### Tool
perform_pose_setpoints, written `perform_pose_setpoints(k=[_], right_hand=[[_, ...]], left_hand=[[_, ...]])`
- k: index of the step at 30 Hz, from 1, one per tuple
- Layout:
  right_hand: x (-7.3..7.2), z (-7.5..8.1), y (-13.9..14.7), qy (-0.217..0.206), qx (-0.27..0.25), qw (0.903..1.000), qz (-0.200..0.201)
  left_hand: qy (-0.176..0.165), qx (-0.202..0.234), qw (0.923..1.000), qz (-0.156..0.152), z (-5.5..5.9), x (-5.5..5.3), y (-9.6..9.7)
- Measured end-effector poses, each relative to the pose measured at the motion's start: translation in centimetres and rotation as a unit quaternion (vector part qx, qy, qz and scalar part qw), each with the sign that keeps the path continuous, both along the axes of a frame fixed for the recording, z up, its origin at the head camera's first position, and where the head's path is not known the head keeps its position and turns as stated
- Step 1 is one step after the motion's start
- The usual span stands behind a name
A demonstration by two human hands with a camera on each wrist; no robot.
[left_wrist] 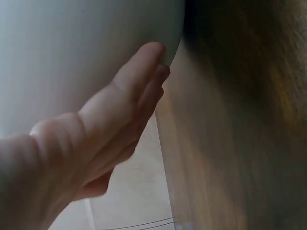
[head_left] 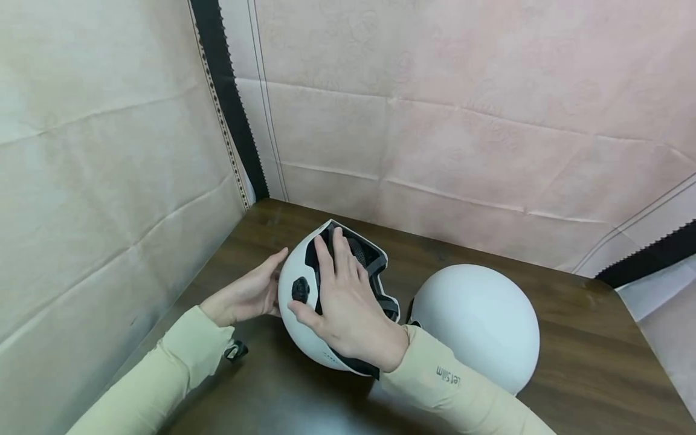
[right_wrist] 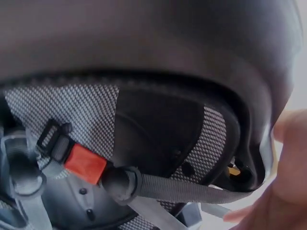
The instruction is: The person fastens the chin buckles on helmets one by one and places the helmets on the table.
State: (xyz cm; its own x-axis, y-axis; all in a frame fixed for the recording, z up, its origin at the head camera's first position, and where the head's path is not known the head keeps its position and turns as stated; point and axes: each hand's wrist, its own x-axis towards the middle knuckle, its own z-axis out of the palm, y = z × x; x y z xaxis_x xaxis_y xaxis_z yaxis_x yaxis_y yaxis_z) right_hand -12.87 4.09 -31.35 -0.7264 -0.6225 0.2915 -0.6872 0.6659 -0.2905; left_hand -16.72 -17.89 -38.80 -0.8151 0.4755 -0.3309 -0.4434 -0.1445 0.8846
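A white helmet (head_left: 302,329) with a black knob (head_left: 300,290) lies tilted on the table, its dark opening turned up and to the right. My left hand (head_left: 252,296) rests against its left side; the left wrist view shows those fingers nearly straight along the smooth shell (left_wrist: 86,43). Across the opening and rim lies my right hand (head_left: 350,308), fingers extended and thumb spread toward the knob. In the right wrist view, the helmet's inside holds grey mesh padding (right_wrist: 216,125), grey straps (right_wrist: 187,190) and a red buckle (right_wrist: 86,163). My right palm is hidden.
A second white helmet (head_left: 478,320) sits dome up just right of the first, partly behind my right sleeve (head_left: 451,380). The brown wooden table (head_left: 592,350) meets cloth-covered walls (head_left: 462,139) at the back and left. A small black object (head_left: 235,350) is at my left wrist.
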Motion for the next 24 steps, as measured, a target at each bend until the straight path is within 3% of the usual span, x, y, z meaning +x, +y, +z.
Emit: perform_pose_setpoints(k=[6,13,18,24], right_hand=[[0.2,0.2,-0.1,0.096,0.038,0.9941,0.034],[0.7,0.8,-0.4,0.222,0.066,0.9712,0.055],[0.8,1.1,-0.5,0.254,0.075,0.9631,0.047],[0.3,1.4,-0.7,0.261,0.057,0.9628,0.041]], left_hand=[[0.014,0.013,0.9998,-0.004,0.0,0.2,0.1],[0.02,-0.003,0.9995,0.024,0.6,0.8,0.3],[0.019,-0.036,0.9955,0.086,0.9,1.1,0.1],[-0.013,-0.044,0.9769,0.209,0.2,0.7,-0.8]])
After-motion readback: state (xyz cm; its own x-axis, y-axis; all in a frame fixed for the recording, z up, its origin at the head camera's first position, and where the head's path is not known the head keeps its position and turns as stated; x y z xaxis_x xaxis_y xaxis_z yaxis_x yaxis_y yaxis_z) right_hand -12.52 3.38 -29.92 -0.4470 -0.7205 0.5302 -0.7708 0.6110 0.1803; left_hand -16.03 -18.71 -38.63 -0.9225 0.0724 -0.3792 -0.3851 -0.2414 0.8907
